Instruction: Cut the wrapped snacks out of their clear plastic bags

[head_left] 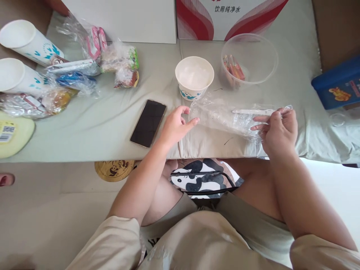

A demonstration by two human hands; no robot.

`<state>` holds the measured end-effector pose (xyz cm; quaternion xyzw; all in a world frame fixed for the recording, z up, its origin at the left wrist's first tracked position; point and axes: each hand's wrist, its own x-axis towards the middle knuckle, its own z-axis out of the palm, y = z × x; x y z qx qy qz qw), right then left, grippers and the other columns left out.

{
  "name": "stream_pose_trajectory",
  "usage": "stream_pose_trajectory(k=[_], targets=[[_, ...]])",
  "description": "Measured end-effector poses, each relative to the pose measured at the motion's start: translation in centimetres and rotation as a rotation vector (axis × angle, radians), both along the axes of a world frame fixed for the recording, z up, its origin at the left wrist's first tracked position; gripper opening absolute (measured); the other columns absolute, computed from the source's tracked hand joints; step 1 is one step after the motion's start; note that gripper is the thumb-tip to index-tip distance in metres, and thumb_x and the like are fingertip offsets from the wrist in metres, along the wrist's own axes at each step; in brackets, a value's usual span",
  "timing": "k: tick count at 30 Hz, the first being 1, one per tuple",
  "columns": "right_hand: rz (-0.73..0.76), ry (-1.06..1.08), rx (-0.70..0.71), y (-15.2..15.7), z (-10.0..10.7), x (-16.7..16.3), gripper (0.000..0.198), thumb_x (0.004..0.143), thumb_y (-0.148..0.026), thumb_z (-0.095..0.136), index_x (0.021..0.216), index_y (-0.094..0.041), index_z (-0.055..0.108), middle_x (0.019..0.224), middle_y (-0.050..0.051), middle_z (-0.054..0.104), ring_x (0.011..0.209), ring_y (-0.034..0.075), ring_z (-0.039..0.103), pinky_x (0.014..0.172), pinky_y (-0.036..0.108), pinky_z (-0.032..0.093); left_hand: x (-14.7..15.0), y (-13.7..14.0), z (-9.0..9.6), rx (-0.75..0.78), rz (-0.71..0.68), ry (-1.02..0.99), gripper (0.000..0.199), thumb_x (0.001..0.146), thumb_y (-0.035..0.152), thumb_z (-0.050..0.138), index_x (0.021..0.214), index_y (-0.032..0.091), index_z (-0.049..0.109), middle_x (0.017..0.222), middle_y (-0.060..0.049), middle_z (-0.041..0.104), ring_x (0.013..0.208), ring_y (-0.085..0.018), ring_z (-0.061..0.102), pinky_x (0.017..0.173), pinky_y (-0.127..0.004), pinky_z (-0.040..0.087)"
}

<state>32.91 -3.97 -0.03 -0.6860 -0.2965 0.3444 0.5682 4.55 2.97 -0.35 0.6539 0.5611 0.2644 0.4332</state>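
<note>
A crumpled clear plastic bag [219, 119] stretches between my two hands above the cloth. My right hand [279, 131] pinches its right end, together with a slim white stick-like item [253, 111] whose kind I cannot make out. At the bag's left edge, my left hand [178, 125] has its thumb and fingers apart, with no firm grip on the plastic. Just beyond the bag stands a white paper bowl [194, 77] with a blue leaf print. Behind my right hand, a clear plastic bowl [261, 75] contains several small red-and-orange wrapped sticks [233, 68].
A black phone [148, 123] lies left of my left hand. Farther left are two paper cups [30, 41] and several wrapped snacks [119, 60]. Cardboard boxes [233, 22] line the back. At right sits a blue package [336, 86]. The table's front edge runs below my hands.
</note>
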Motion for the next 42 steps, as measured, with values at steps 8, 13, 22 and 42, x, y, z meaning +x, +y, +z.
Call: stream_pose_trajectory(k=[8,13,22,42], targets=[[-0.003,-0.055,-0.028,0.2,-0.6,0.3,0.043,0.087,-0.056,0.071,0.095,-0.028,0.039,0.054,-0.010,0.058,0.033,0.011,0.046,0.032,0.019,0.021,0.5,0.5,-0.8,0.092,0.050,-0.289,0.013,0.095,0.027,0.057,0.083,0.022,0.055,0.086,-0.001,0.070,0.087,-0.015,0.067,0.080,-0.028,0.051],[-0.001,-0.104,-0.107,0.3,-0.2,0.2,0.041,0.085,-0.052,0.072,0.093,-0.027,0.040,0.052,-0.010,0.060,0.028,0.010,0.040,0.029,0.021,0.024,0.3,0.3,-0.1,0.084,0.136,-0.351,0.016,0.101,0.034,0.050,0.088,0.025,0.048,0.067,0.003,0.062,0.073,-0.014,0.068,0.077,-0.029,0.055],[-0.021,-0.202,-0.243,0.2,0.3,0.1,0.029,0.090,-0.041,0.069,0.094,-0.026,0.044,0.052,-0.010,0.058,0.031,0.010,0.042,0.031,0.019,0.026,-0.2,-0.2,-0.1,-0.019,0.115,-0.250,0.015,0.100,0.035,0.054,0.091,0.025,0.047,0.057,0.008,0.054,0.049,-0.009,0.056,0.051,-0.021,0.042],[0.010,-0.323,-0.292,0.4,0.1,0.6,0.018,0.086,-0.024,0.061,0.103,-0.025,0.054,0.066,-0.005,0.068,0.034,0.009,0.044,0.033,0.021,0.027,0.1,0.3,-0.3,-0.082,0.048,-0.135,0.041,0.077,0.004,0.059,0.112,0.021,0.069,0.125,-0.005,0.071,0.051,-0.003,0.057,0.053,-0.021,0.050]])
